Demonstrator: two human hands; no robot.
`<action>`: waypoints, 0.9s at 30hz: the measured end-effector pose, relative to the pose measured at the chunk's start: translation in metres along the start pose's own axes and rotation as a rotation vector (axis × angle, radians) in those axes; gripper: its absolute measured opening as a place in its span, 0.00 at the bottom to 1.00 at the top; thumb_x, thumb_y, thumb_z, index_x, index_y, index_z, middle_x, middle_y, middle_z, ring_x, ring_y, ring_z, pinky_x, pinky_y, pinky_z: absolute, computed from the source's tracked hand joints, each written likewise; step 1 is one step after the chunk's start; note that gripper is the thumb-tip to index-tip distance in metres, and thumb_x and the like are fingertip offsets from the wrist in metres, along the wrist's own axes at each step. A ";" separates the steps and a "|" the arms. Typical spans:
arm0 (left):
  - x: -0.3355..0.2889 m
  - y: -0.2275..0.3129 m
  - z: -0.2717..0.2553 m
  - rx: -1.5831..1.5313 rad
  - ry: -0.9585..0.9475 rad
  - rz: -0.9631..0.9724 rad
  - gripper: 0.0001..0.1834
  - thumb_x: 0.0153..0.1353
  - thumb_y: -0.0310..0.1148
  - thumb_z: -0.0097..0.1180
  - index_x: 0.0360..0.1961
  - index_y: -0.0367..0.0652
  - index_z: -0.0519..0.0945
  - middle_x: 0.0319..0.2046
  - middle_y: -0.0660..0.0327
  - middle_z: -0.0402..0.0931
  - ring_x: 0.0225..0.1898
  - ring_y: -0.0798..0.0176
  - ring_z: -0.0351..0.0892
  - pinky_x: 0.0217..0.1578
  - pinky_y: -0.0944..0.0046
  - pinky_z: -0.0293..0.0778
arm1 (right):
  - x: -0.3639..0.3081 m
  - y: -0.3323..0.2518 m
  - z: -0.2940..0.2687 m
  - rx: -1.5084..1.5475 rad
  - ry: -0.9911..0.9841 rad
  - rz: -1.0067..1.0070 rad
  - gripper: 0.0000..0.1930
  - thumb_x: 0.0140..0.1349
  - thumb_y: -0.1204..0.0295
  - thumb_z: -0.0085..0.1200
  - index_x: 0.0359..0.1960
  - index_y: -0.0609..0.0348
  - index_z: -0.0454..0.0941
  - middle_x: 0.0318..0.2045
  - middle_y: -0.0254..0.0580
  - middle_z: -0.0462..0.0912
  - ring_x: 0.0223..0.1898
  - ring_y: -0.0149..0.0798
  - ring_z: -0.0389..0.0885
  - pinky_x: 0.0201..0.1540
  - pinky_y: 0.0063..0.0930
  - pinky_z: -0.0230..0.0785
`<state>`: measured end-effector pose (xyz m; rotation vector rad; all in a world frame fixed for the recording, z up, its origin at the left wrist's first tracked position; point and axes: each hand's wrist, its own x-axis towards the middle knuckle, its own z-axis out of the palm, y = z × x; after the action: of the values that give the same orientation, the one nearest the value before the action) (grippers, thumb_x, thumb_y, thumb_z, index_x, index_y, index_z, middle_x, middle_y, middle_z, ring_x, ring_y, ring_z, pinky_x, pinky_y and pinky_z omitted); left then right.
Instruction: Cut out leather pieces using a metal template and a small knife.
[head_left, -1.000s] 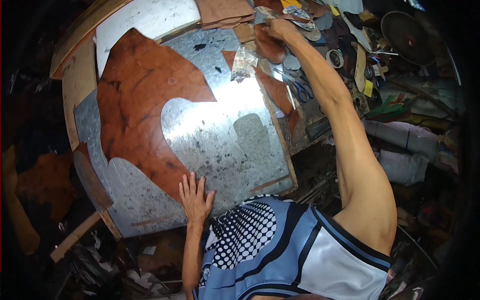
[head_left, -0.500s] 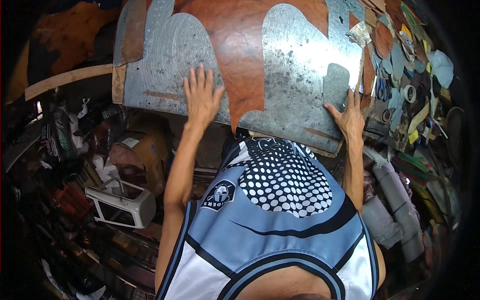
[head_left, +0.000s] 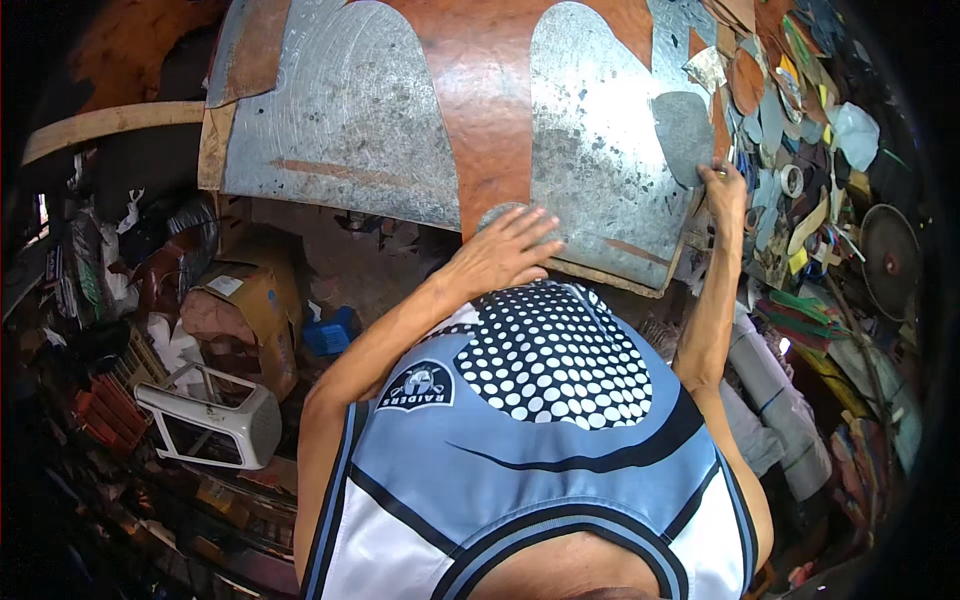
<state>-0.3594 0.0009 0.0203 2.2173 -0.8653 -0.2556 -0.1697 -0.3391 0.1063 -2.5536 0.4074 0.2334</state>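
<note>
A brown leather sheet (head_left: 487, 100) with large rounded cut edges lies on a scratched metal-topped table (head_left: 350, 130). My left hand (head_left: 510, 245) rests palm down, fingers apart, over the table's front edge at the leather's lower end. On the right part of the metal lies a flat grey rounded piece (head_left: 684, 138), like a pattern or cut shape. Beside its lower right edge is my right hand (head_left: 726, 192), fingers curled together; what they hold is too small to make out.
Offcuts, a roll of tape (head_left: 791, 180) and scraps crowd the table's right side. A white plastic stool (head_left: 235, 425) lies tipped at the lower left near a cardboard box (head_left: 262, 300). Grey rolls (head_left: 785, 420) stand at the lower right.
My left hand has moved right and nearer me, from the left metal area to the front edge. My right hand's fingers have curled, and the grey piece has shifted and turned.
</note>
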 end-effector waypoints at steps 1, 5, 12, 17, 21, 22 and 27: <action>-0.006 -0.002 -0.011 0.043 0.099 -0.055 0.30 0.68 0.51 0.50 0.64 0.44 0.70 0.70 0.51 0.59 0.74 0.49 0.50 0.73 0.46 0.47 | -0.007 -0.010 -0.008 0.172 -0.070 0.128 0.17 0.59 0.70 0.62 0.47 0.68 0.79 0.29 0.46 0.84 0.26 0.34 0.82 0.28 0.26 0.73; -0.036 -0.034 -0.055 0.217 0.500 -0.400 0.29 0.59 0.40 0.65 0.58 0.35 0.74 0.61 0.46 0.72 0.67 0.42 0.64 0.67 0.45 0.59 | -0.065 -0.067 0.036 0.575 -0.231 0.044 0.13 0.64 0.68 0.58 0.45 0.63 0.77 0.32 0.38 0.82 0.30 0.31 0.84 0.27 0.19 0.69; -0.025 -0.055 -0.067 0.086 0.586 -0.489 0.48 0.52 0.46 0.71 0.68 0.35 0.61 0.62 0.48 0.71 0.70 0.40 0.56 0.68 0.40 0.49 | -0.129 -0.123 0.146 0.700 -0.628 0.168 0.14 0.65 0.76 0.53 0.50 0.70 0.70 0.32 0.44 0.81 0.28 0.35 0.86 0.19 0.21 0.71; -0.024 -0.055 -0.070 0.165 0.468 -0.473 0.48 0.52 0.48 0.70 0.68 0.37 0.62 0.65 0.49 0.68 0.71 0.39 0.54 0.69 0.38 0.47 | -0.136 -0.133 0.145 0.575 -0.555 0.118 0.14 0.64 0.75 0.54 0.49 0.68 0.72 0.28 0.42 0.83 0.25 0.32 0.85 0.18 0.21 0.70; -0.024 -0.058 -0.071 0.209 0.447 -0.436 0.48 0.53 0.48 0.69 0.69 0.39 0.61 0.67 0.48 0.65 0.73 0.39 0.51 0.69 0.37 0.46 | -0.144 -0.124 0.150 0.284 -0.524 -0.025 0.20 0.65 0.71 0.57 0.55 0.64 0.69 0.28 0.48 0.84 0.29 0.40 0.86 0.28 0.30 0.77; -0.024 -0.059 -0.073 0.205 0.436 -0.420 0.49 0.53 0.48 0.70 0.70 0.39 0.60 0.67 0.49 0.65 0.73 0.40 0.50 0.70 0.38 0.45 | -0.148 -0.124 0.148 0.293 -0.516 -0.028 0.20 0.65 0.71 0.57 0.55 0.64 0.69 0.28 0.48 0.84 0.29 0.40 0.86 0.28 0.30 0.77; -0.022 -0.066 -0.084 0.136 0.343 -0.387 0.47 0.52 0.46 0.70 0.69 0.40 0.62 0.68 0.51 0.65 0.73 0.38 0.49 0.70 0.37 0.45 | -0.165 -0.110 0.143 0.164 -0.429 -0.395 0.28 0.62 0.71 0.57 0.64 0.63 0.68 0.28 0.68 0.82 0.30 0.65 0.83 0.33 0.50 0.75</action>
<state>-0.3073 0.0963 0.0327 2.4487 -0.2730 0.0086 -0.2997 -0.1339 0.0799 -2.2786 -0.2288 0.5569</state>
